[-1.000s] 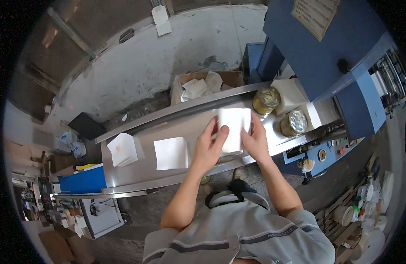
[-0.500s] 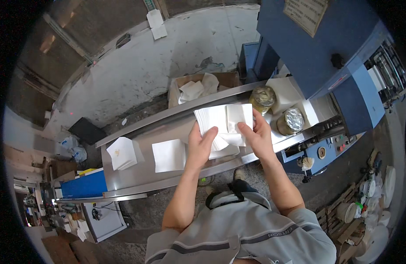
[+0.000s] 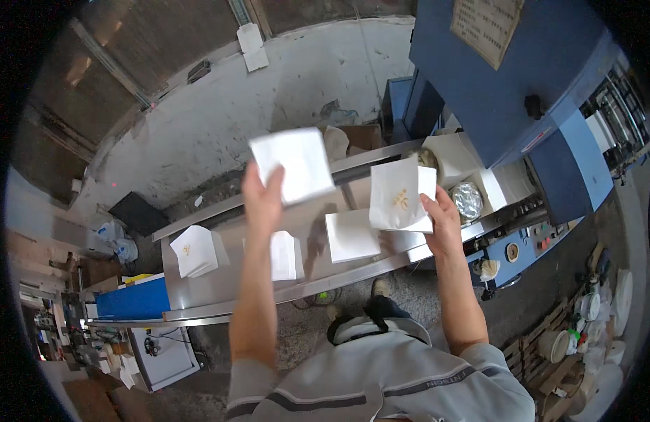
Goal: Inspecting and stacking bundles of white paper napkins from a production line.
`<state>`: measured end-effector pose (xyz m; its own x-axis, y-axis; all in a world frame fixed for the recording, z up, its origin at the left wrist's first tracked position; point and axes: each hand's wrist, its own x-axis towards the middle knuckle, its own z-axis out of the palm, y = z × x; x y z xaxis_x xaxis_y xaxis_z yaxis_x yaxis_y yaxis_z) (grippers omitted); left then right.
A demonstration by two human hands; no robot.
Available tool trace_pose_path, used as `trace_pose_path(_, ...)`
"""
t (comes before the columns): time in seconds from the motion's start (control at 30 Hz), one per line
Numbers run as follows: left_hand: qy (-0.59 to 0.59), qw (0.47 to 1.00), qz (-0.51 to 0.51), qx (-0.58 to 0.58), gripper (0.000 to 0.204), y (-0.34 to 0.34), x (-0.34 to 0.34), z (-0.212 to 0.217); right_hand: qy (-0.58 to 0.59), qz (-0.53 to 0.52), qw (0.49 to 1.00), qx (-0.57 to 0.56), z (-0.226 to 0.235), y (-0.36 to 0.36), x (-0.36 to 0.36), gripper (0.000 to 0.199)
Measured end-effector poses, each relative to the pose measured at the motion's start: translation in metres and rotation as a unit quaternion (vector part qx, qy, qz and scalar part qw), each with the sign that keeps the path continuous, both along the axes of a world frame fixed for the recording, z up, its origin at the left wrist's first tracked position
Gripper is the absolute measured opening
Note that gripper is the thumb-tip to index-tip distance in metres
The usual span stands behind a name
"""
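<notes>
Over the steel table [image 3: 191,293], I log a split: half a second ago both hands shared one fanned bundle; now they stand well apart, each with its own portion. I read this as the dividing being done, with two portions to handle separately.

Left hand [image 3: 263,197]: pinching a white bundle [image 3: 295,163] at its near left side, thumb on top, fingers hidden beneath. The bundle sits far and right of the palm, raised toward the far rail; motion blur, so I cannot count layers.

Right hand [image 3: 443,219]: pinching gold-marked paper [image 3: 395,195] by its near right edge, thumb in front. The paper lies to the left of the hand, slightly far, with more white showing behind it.

Between the hands, nearer, a white stack [image 3: 352,236] now shows more fully on the table. A foil-topped jar [image 3: 468,202] stands just right of the right hand.
</notes>
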<state>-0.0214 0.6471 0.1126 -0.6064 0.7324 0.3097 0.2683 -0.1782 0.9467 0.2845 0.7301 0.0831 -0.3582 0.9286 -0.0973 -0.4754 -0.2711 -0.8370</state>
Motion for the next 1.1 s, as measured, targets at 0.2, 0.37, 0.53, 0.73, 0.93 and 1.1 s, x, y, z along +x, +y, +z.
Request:
trace_pose_path(0.2, 0.343, 0.928, 0.136, -0.053, 0.046, 0.107, -0.076, 0.000, -0.008, -0.034, 0.999, -0.009, -0.005, -0.009, 0.022, 0.043)
trace_pose_path(0.37, 0.406, 0.725, -0.301, -0.467, 0.036, 0.136, -0.119, -0.121, -0.008, -0.026, 0.999, -0.021, -0.016, -0.013, 0.028, 0.046)
trace_pose_path(0.53, 0.146, 0.963, -0.107, -0.201, 0.041, 0.126, -0.063, -0.093, 0.005, -0.012, 0.998, -0.061, -0.019, -0.004, 0.040, 0.040)
trace_pose_path(0.73, -0.429, 0.809, -0.377, -0.138, 0.066, 0.021, 0.077, -0.027, 0.168, 0.096, 0.977, -0.093, -0.002, -0.005, 0.005, 0.045)
trace_pose_path(0.93, -0.384, 0.873, -0.288, -0.085, 0.046, -0.019, 0.118, -0.004, 0.073, 0.125, 0.985, -0.098, -0.004, -0.009, -0.011, 0.045)
trace_pose_path(1.1, -0.350, 0.912, -0.208, -0.048, 0.041, -0.030, 0.118, -0.015, -0.019, 0.158, 0.987, -0.007, -0.006, -0.023, -0.011, 0.070)
